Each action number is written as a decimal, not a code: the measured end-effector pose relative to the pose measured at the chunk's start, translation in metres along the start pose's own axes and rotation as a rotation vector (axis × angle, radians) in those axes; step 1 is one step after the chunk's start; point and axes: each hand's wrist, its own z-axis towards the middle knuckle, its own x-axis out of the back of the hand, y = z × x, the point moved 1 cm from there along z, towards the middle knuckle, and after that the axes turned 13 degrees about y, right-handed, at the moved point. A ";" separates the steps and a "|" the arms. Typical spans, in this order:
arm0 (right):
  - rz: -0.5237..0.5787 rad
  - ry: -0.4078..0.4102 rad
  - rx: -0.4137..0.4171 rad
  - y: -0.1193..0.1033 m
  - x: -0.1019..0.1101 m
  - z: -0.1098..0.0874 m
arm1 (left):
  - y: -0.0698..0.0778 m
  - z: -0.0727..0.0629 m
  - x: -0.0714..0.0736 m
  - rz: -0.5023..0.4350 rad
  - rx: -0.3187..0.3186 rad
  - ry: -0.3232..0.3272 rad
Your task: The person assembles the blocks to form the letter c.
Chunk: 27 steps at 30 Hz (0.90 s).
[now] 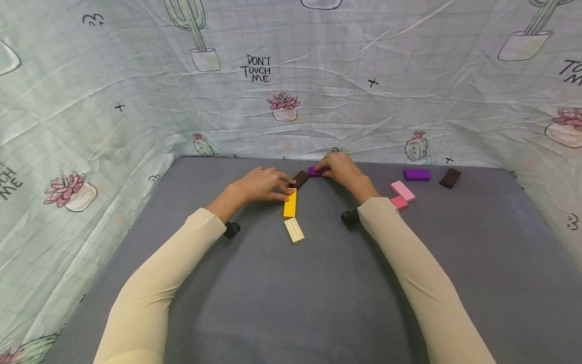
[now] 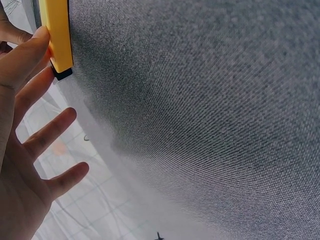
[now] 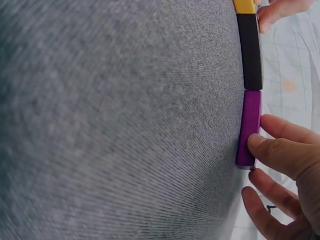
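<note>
My left hand (image 1: pixel 265 183) is at the far end of a yellow block (image 1: pixel 290 205), pinching it with thumb and forefinger; the other fingers are spread. Beyond that end, a dark brown block (image 1: pixel 300 179) slants away to the right. My right hand (image 1: pixel 342 169) pinches a purple block (image 3: pixel 250 127) between thumb and fingers at the table's far side. In the right wrist view, the purple block's end meets the dark brown block. A cream, grooved block (image 1: pixel 294 231) lies at the yellow block's near end. All these blocks lie flat, forming a bent line.
Right of my right arm lie a pink block (image 1: pixel 402 190), a coral-pink block (image 1: pixel 398 202) partly behind the sleeve, another purple block (image 1: pixel 417 175) and another dark brown block (image 1: pixel 450 178). A printed cloth (image 1: pixel 336 111) hangs behind the grey table (image 1: pixel 282 303).
</note>
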 end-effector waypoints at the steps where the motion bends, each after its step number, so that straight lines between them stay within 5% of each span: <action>1: -0.002 0.000 0.002 0.000 -0.001 0.000 | 0.000 -0.001 0.000 0.000 0.002 0.000; 14: -0.021 -0.047 -0.023 -0.005 0.001 0.002 | 0.000 0.000 -0.002 0.007 0.018 0.003; 27: 0.005 0.030 -0.018 -0.008 0.005 0.001 | 0.000 -0.003 -0.004 -0.009 0.024 0.010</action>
